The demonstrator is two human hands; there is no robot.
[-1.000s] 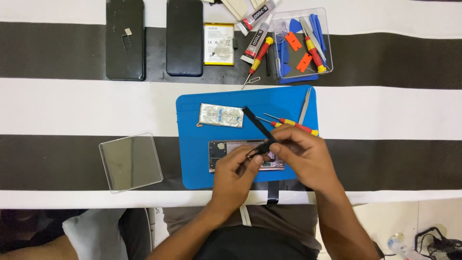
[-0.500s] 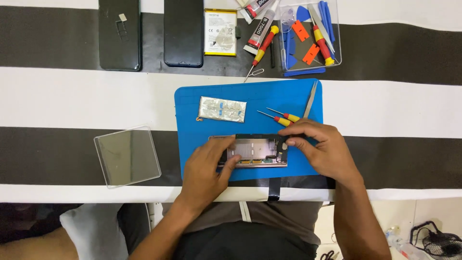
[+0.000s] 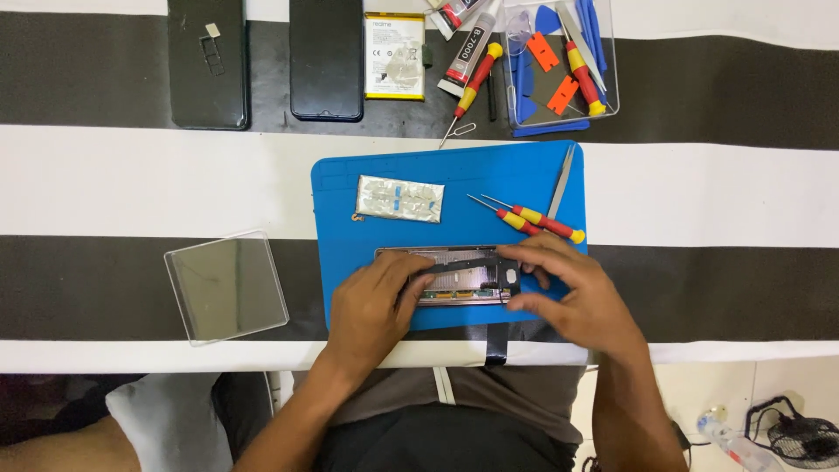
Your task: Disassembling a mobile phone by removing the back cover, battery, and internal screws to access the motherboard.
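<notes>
Opened phone chassis lies on the blue mat's near half; tweezers raised a second ago are gone, and left hand and right hand now pinch its ends. Beyond it: foil-wrapped battery, two screwdrivers.

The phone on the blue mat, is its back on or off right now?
Off. The phone lies on the blue mat with its inner metal frame and parts exposed, between the left hand and right hand.

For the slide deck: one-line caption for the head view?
Both hands, left and right, press on an opened phone lying on a blue mat, two screwdrivers beside.
</notes>
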